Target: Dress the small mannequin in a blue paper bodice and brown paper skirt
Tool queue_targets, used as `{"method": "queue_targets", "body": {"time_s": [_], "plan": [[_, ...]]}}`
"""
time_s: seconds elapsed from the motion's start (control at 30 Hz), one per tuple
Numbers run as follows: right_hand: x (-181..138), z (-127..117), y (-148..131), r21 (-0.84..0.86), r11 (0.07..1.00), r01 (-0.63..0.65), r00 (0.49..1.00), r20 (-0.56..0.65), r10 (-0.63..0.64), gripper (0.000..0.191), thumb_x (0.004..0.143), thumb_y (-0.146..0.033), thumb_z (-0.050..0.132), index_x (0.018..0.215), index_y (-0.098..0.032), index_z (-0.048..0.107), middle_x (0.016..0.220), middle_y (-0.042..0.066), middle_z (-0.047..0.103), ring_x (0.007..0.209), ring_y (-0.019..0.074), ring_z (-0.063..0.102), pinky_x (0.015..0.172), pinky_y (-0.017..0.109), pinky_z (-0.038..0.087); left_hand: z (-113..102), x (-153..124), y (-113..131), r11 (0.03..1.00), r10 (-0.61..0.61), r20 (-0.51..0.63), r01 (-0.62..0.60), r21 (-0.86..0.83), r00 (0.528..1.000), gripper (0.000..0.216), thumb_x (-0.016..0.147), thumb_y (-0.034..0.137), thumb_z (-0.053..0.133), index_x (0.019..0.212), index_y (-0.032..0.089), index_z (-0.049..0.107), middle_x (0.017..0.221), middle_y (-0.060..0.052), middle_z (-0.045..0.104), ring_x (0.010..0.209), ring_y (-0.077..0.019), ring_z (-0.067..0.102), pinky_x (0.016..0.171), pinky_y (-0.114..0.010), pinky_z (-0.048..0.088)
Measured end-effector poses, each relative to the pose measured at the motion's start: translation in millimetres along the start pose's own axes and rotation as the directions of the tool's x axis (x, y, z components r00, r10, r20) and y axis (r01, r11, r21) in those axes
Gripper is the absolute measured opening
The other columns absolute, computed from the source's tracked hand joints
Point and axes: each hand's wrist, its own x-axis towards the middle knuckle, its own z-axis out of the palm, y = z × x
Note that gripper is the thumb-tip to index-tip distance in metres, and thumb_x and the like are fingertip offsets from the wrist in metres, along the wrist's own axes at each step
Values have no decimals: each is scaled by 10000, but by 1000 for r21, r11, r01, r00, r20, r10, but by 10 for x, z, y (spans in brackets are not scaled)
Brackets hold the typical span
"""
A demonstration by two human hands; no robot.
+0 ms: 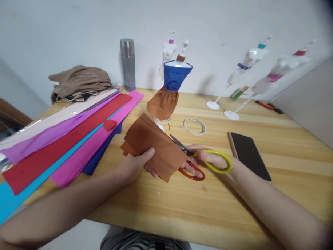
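In my left hand (139, 162) is a layered stack of brown crepe paper (159, 147), thumb on top and fingertips curled under it. My right hand (203, 156) grips a pair of scissors (180, 144) with one yellow and one red handle loop. Their blades are spread around the right edge of the brown paper; the lower blade is hidden behind it. Just beyond the paper stands a small white mannequin (183, 51) dressed in a blue paper top (177, 75) and a gathered brown paper skirt (163, 103).
Long coloured paper strips (71, 143) lie at left, near folded brown cloth (80, 82) and a steel flask (128, 64). A tape roll (194, 126) and a phone (249, 155) lie on the wooden table (293, 164). More mannequins (279, 70) stand at the back.
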Motion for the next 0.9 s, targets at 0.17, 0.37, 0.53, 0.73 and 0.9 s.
{"method": "queue_targets", "body": {"time_s": [0.17, 0.37, 0.53, 0.73, 0.9], "plan": [[42, 18, 2, 36, 996, 80, 997, -26, -79, 563, 996, -620, 443, 1014, -94, 642, 559, -17, 507, 426, 101, 455, 440, 237, 356, 11, -1, -7, 1000, 10, -47, -9, 7, 999, 305, 771, 423, 759, 795, 123, 711, 605, -89, 703, 484, -207, 637, 466, -307, 527], [36, 65, -24, 104, 990, 97, 994, -67, -90, 497, 1013, -566, 474, 1013, -101, 652, 584, -45, 495, 391, 61, 398, 421, 206, 359, 9, -1, -1, 1000, -5, -33, 4, -21, 999, 298, 753, 420, 788, 731, 145, 674, 548, -64, 675, 467, -187, 639, 440, -266, 531], [27, 49, -18, 101, 993, 60, 996, -74, -53, 533, 992, -618, 483, 993, -113, 653, 571, -55, 513, 351, 42, 379, 394, 183, 347, 24, -4, -9, 999, 20, -48, -22, -30, 999, 380, 684, 473, 830, 750, 138, 664, 607, -69, 700, 460, -181, 638, 435, -274, 532], [29, 34, -17, 59, 997, 53, 995, -90, -47, 550, 987, -643, 468, 970, -123, 645, 496, -71, 487, 317, 39, 347, 353, 158, 309, 47, -14, 11, 1000, -16, -60, 16, -5, 998, 508, 621, 576, 835, 737, 122, 640, 570, -74, 666, 495, -191, 646, 474, -291, 550], [16, 22, -5, 52, 997, 63, 994, -89, -58, 555, 1001, -629, 449, 975, -108, 639, 462, -85, 451, 309, 43, 335, 348, 158, 310, 51, -9, 27, 997, 4, -59, -8, -71, 998, 560, 577, 555, 875, 814, 101, 649, 642, -74, 674, 550, -188, 648, 449, -288, 548]]}}
